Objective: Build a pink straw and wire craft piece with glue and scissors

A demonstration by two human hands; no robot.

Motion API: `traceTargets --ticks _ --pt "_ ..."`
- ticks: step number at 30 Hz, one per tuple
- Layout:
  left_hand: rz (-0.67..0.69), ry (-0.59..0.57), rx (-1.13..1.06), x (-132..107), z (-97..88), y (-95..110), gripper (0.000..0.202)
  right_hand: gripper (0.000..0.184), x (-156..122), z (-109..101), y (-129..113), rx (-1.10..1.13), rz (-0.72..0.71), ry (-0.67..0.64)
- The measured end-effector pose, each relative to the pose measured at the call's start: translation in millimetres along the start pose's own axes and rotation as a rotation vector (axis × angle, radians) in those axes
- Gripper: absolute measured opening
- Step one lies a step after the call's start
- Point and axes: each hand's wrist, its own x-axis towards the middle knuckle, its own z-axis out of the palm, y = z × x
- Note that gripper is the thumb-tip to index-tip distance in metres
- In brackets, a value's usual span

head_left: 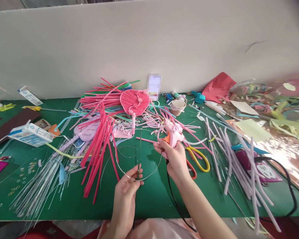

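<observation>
My left hand pinches a thin straight wire that stands upright from its fingertips. A silvery wire hoop passes through the same fingers and curves round to the right. My right hand is wrapped round a pink hot glue gun with an orange trigger, its black cable hanging below the wrist. The hoop's right side reaches up close to the gun; whether the right fingers touch it I cannot tell. Beyond the hands lies a pink heart-shaped piece trimmed with small flowers.
Pink pipe cleaners and bare wires spread left. Yellow-handled scissors lie beside my right wrist. Lilac pipe cleaners and a purple pouch are farther right. A small cup and a phone stand at the back wall.
</observation>
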Motion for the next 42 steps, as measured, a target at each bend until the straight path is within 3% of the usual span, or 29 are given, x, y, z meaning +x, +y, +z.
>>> traceTargets --ticks 7,11,14,18,19,21,24,26,28,31,33,34,37,42 --pt "0.069 -0.031 0.131 -2.6 -5.8 -6.2 0.048 0.035 2.8 -0.7 -3.5 0.066 -0.027 0.03" --pt "0.275 -0.096 0.371 9.5 -15.7 -3.6 0.057 0.036 7.8 -0.1 -11.9 0.099 -0.053 0.066" --pt "0.592 -0.065 0.707 21.8 -25.0 2.8 0.06 0.035 10.4 0.6 -16.4 0.118 -0.039 0.077" --pt "1.29 0.023 1.148 28.8 -26.4 18.3 0.059 0.032 11.9 1.6 -18.1 0.14 -0.023 0.066" --pt "1.441 0.007 1.257 29.4 -24.6 22.9 0.052 0.032 11.9 1.9 -18.1 0.143 -0.022 0.066" --pt "1.584 -0.105 1.439 31.0 -20.2 32.0 0.037 0.033 11.5 2.8 -17.6 0.145 -0.025 0.067" --pt "1.585 -0.342 1.515 37.5 -16.1 43.1 0.025 0.033 11.0 2.9 -16.3 0.115 -0.017 0.05" --pt "1.543 -0.483 1.508 44.4 -17.2 48.9 0.03 0.034 12.5 -0.4 -16.6 0.061 -0.003 0.016" --pt "1.451 -0.552 1.504 51.9 -20.8 54.6 0.034 0.034 17.8 -9.4 -20.2 -0.002 -0.039 0.003" --pt "1.255 -0.527 1.467 60.2 -25.3 63.7 0.034 0.022 35.3 -34.9 -33.7 -0.288 -0.21 0.111" --pt "1.157 -0.469 1.381 61.8 -24.0 69.6 0.029 0.018 51.6 -55.2 -45.8 -0.937 -0.225 0.176" --pt "1.12 -0.439 1.317 61.3 -21.8 72.5 0.026 0.02 60.0 -64.0 -51.5 -1.074 -0.2 0.185" --pt "1.002 -0.366 1.067 55.7 -9.8 81.6 0.018 0.02 81.0 -77.9 -61.8 -1.318 -0.191 0.18" --pt "0.643 -0.324 0.546 48.3 13.3 103.2 0.012 0.032 94.7 -62.1 -58.2 -1.571 -0.203 0.058"
